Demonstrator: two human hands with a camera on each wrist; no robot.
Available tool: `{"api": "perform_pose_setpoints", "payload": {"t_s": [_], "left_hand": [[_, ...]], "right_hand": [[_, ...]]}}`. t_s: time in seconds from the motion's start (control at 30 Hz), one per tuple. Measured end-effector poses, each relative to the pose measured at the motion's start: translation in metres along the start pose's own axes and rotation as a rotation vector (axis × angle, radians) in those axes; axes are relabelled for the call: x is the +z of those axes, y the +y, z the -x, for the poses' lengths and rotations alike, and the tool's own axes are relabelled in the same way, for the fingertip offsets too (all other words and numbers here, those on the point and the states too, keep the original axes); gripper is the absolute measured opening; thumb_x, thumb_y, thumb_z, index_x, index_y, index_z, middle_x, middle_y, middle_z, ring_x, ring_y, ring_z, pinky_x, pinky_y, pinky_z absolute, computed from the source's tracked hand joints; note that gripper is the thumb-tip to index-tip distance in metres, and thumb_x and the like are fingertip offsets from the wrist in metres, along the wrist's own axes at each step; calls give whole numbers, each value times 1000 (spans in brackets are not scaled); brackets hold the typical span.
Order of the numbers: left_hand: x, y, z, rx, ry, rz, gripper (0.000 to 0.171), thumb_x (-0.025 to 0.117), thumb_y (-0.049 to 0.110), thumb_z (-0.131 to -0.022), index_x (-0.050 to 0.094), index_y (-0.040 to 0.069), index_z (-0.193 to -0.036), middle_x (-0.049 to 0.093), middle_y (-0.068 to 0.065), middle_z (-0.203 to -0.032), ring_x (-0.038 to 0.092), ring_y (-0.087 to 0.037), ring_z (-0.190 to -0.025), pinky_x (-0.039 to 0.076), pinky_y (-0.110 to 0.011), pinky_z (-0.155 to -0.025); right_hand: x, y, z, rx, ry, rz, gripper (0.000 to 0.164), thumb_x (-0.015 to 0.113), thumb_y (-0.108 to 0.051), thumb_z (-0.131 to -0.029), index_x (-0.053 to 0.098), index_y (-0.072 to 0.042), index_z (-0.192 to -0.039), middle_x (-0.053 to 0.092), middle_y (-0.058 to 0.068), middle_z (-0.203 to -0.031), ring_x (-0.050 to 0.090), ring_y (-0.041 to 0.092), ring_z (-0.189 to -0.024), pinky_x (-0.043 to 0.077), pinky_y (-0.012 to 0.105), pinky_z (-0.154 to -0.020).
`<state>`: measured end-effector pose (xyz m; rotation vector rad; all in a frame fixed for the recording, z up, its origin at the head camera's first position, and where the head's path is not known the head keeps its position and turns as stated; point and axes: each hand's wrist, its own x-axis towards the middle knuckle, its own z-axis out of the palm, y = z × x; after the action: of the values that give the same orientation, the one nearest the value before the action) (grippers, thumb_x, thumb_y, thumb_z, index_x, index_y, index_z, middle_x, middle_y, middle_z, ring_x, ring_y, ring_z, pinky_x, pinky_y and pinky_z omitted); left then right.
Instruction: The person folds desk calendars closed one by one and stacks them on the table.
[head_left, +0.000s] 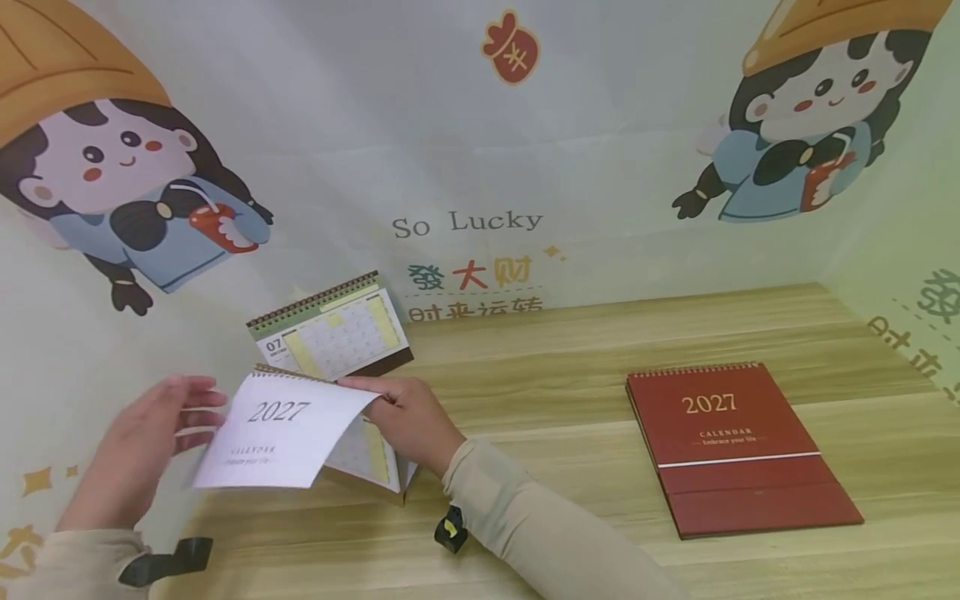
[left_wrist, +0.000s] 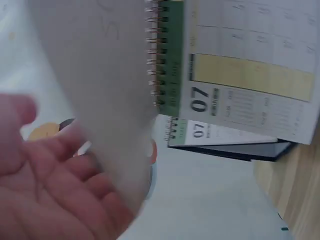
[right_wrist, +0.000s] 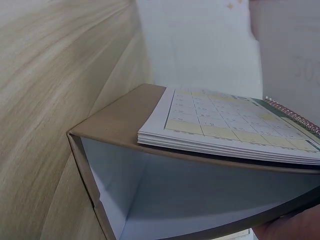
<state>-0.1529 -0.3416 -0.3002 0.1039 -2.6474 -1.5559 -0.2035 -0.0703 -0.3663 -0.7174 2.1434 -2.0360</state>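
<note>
A standing desk calendar [right_wrist: 240, 120] with a spiral binding and a brown folded base is at the left of the table. Its white "2027" cover page [head_left: 277, 425] is lifted away from the pad, baring a July sheet [left_wrist: 240, 75] with a green strip. My right hand [head_left: 416, 417] grips the calendar by its upper right side, fingers partly hidden behind it. Beside the page's left edge is my left hand [head_left: 146, 442], its fingers loosely bent; in the left wrist view the page overlaps the fingertips.
Behind stands a second desk calendar [head_left: 341, 325], also showing July. A red "2027" calendar [head_left: 742, 442] lies flat on the wooden table [head_left: 540, 433] to the right. A printed cloth backdrop [head_left: 480, 142] rises behind the table and along its sides.
</note>
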Motion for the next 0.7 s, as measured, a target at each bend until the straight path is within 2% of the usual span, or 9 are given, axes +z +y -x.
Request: {"api": "perform_pose_setpoints", "payload": {"t_s": [0.07,0.13,0.2,0.3,0.43,0.5,0.7], "left_hand": [[10,-1,-1,-14,-75,-257,66,25,47,-108,34,-6,-146,48,-27,-137,57,-31,-115,55,-30,-81],[21,-1,-3,-1,-105,-327,71,33,48,-106,27,-9,-149,36,-34,-145,46,-47,-124,54,-46,-89],[33,-1,-7,30,-71,-374,77,39,50,-104,23,-8,-151,30,-35,-149,38,-54,-129,46,-60,-94],[45,-1,-13,81,-24,-427,81,43,52,-103,17,-3,-156,21,-35,-154,27,-58,-135,32,-72,-99],[54,-2,-19,105,-6,-467,76,39,53,-104,15,7,-159,12,-33,-158,16,-58,-140,21,-77,-101],[57,-3,-20,107,4,-467,74,37,53,-104,18,7,-159,13,-32,-158,15,-57,-140,21,-77,-101],[62,-9,-24,138,33,-431,74,40,52,-104,19,5,-158,29,-33,-152,27,-56,-137,28,-74,-100]], "right_hand": [[0,1,-1,-11,-2,2,28,58,-17,-99,72,-19,-123,68,-11,-120,62,1,-105,49,22,-88],[0,2,-1,-23,-1,9,27,59,-17,-99,72,-19,-123,68,-11,-121,61,1,-108,48,22,-89],[-1,3,-1,-31,2,15,27,60,-17,-99,72,-19,-123,68,-11,-121,61,1,-108,48,22,-90],[-1,5,-2,-47,7,24,27,60,-17,-99,72,-18,-123,68,-10,-120,61,1,-108,48,22,-90],[-2,6,-1,-42,-2,34,27,61,-17,-99,72,-19,-123,68,-10,-121,61,1,-109,48,22,-90],[-4,6,-1,-20,-21,19,29,59,-16,-99,71,-20,-124,67,-11,-123,61,1,-107,49,22,-88],[-15,7,-2,66,-142,-73,37,58,-11,-96,67,-21,-132,65,-9,-127,60,3,-106,48,23,-88]]}}
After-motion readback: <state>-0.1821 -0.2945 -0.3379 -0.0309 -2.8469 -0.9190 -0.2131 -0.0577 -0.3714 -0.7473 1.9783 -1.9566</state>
